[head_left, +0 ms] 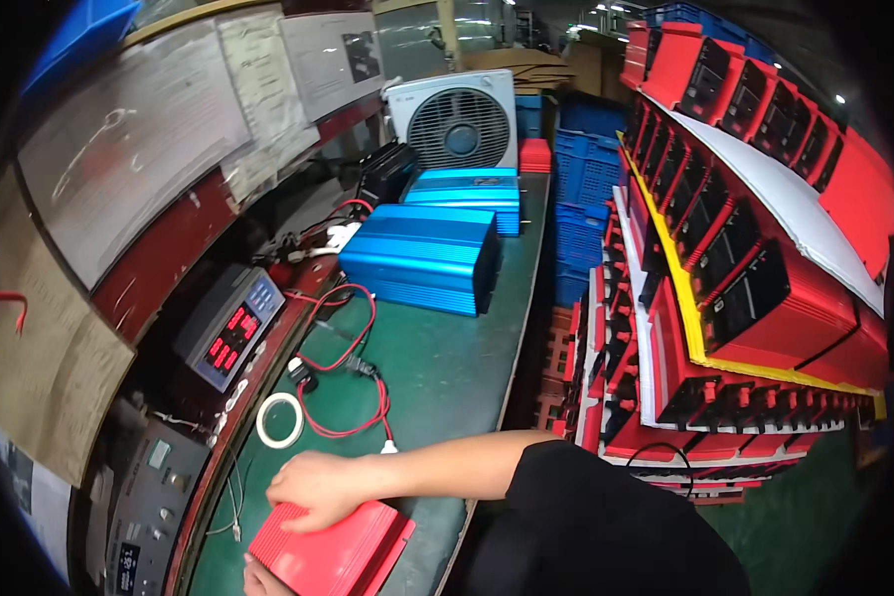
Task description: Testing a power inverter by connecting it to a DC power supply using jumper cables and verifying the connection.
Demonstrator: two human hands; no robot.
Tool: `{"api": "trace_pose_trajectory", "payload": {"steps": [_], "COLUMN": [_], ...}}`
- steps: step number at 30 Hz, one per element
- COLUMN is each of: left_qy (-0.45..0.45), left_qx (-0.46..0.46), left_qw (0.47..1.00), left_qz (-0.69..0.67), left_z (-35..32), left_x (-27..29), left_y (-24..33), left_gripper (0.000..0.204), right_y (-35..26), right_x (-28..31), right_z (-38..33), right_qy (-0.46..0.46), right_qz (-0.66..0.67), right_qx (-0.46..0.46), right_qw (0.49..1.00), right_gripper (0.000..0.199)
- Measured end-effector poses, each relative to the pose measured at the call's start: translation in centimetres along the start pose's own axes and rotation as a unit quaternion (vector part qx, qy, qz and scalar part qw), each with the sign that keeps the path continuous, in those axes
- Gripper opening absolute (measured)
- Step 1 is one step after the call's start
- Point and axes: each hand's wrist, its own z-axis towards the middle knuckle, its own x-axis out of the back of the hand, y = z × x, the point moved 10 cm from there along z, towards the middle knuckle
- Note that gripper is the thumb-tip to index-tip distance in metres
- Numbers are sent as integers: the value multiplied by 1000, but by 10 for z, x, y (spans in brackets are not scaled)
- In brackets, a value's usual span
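On the green bench top at the lower edge sits a red ribbed metal case (326, 552), like a power inverter housing. My right hand (320, 489) reaches across from the right and grips the case's far left end, its thumb lying on the top. Only part of my left hand (262, 580) shows at the lower edge; it is closed against the near left side of the same case. Just beyond my right hand lie a roll of white tape (280, 420) and a red-and-black cable (366, 370) with a white plug (389, 447).
Farther along the bench stand blue ribbed cases (422, 253) and a box fan (461, 127). A meter with red digits (230, 326) and a grey instrument (154, 497) line the left side. Right of the bench rise stacked red cases (765, 298) and blue crates (578, 174).
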Motion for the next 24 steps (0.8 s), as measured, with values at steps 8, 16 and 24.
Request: {"api": "trace_pose_trajectory", "payload": {"steps": [8,16,24], "left_qy": [171,145,83], "left_qx": [-83,-67,-137], "left_qw": [977,980,981], "left_qz": [94,117,109], "left_z": [-16,-12,3], "left_x": [38,51,35], "left_y": [36,8,-6], "left_gripper": [38,42,32], "right_y": [-5,-2,-2], "right_x": [-5,-10,-12], "right_z": [7,8,10], "right_qy": [4,-10,41], "right_qz": [2,-7,-3], "right_qx": [9,-2,6], "right_qw": [1000,1000,999], "right_gripper": [40,39,39]}}
